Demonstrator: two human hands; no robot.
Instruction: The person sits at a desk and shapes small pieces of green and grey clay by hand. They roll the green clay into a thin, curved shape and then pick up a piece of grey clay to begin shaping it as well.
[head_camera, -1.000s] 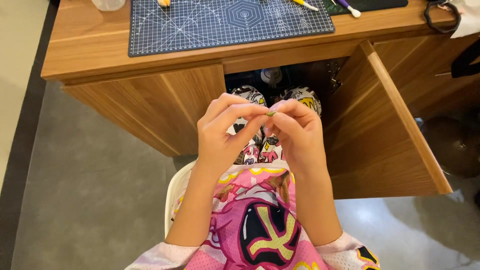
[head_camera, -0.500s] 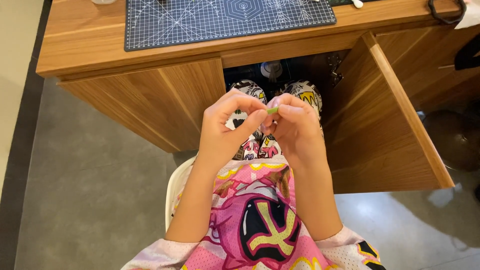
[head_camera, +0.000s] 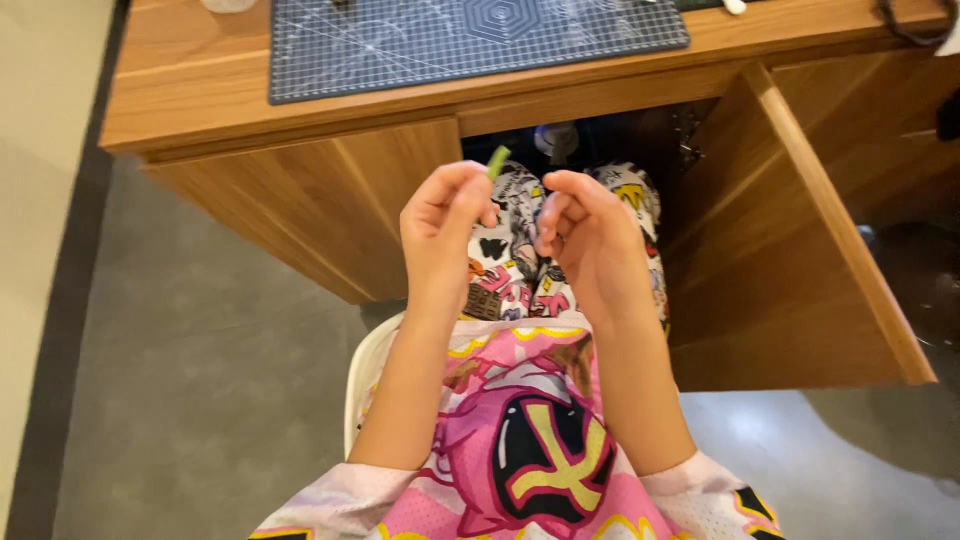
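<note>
Object: small green strip-shaped piece (head_camera: 497, 160)
Pose: tilted upright
Place: below the wooden desk (head_camera: 180, 110) edge, pinched at its lower end

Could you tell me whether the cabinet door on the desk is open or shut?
Open. The cabinet door is swung out toward the camera from the desk, beside the person's knees, exposing the dark space behind it.

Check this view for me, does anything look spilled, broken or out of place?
Nothing spilled or damaged shows. The left hand pinches a small green piece at its fingertips; the right hand is beside it, apart. The cutting mat lies flat on the wooden desk.
</note>
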